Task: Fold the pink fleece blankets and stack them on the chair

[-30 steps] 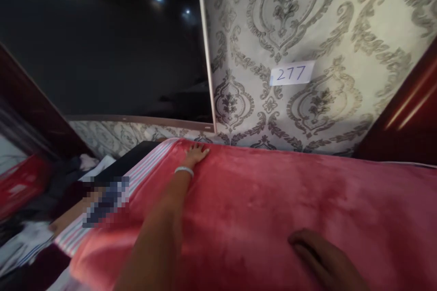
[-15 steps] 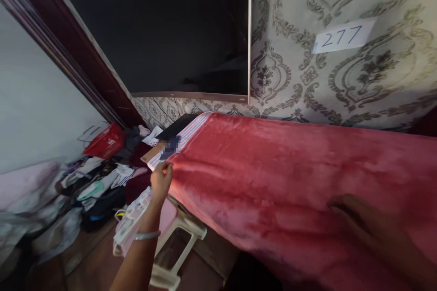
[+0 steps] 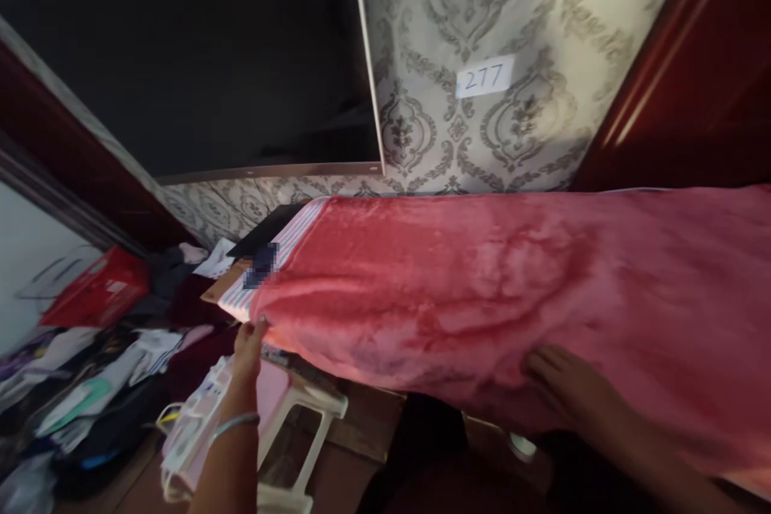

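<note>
Left hand point(image 3: 248, 349), flat by the far edge a second ago, now barely open at the near corner of the red blanket point(image 3: 409, 257) along the wall point(image 3: 415, 32); right hand point(image 3: 563, 381) half-curled on it. Grips? Can't tell.

Head-worn view, facing forward, angled down

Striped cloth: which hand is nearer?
Left. The left hand is close beside the striped cloth, at its near end; the right hand is well rightward, at the red blanket.
</note>
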The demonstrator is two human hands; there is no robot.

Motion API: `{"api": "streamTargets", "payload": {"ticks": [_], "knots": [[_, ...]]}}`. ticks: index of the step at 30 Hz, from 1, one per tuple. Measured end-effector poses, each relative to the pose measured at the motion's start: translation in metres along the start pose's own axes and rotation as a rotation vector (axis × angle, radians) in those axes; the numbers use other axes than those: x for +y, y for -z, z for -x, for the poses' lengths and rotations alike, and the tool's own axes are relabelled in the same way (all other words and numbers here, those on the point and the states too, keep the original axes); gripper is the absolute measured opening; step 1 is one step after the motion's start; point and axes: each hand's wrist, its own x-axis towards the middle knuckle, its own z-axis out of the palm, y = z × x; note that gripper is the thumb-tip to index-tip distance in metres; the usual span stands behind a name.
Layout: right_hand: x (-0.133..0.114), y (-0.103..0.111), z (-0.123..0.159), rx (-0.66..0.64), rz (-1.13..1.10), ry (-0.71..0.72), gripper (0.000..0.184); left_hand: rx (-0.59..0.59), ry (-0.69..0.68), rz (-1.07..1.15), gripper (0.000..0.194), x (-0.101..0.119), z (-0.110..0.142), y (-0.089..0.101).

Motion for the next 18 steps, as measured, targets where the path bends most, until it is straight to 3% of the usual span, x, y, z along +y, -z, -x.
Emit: {"api": "streamTargets", "payload": {"ticks": [5, 11, 15, 18], "knots": [[-0.008, 0.015, -0.004, -0.006, -0.036, -0.003, 0.022, -0.054, 0.021, 0.117, 0.029, 0.016, 0.003, 0.015], [-0.033, 0.06, 0.006, -0.194, -0.276, 0.001, 0.031, -0.064, 0.117, 0.098, 0.027, 0.043, 0.005, 0.043], [-0.037, 0.053, 0.007, -0.276, -0.27, 0.013, 0.024, -0.105, 0.133, -0.154, 0.019, 0.055, 0.001, 0.05], [-0.039, 0.04, 0.004, -0.276, -0.158, 0.024, 0.012, -0.113, 0.043, -0.357, 0.021, 0.046, -0.013, 0.05]]}}
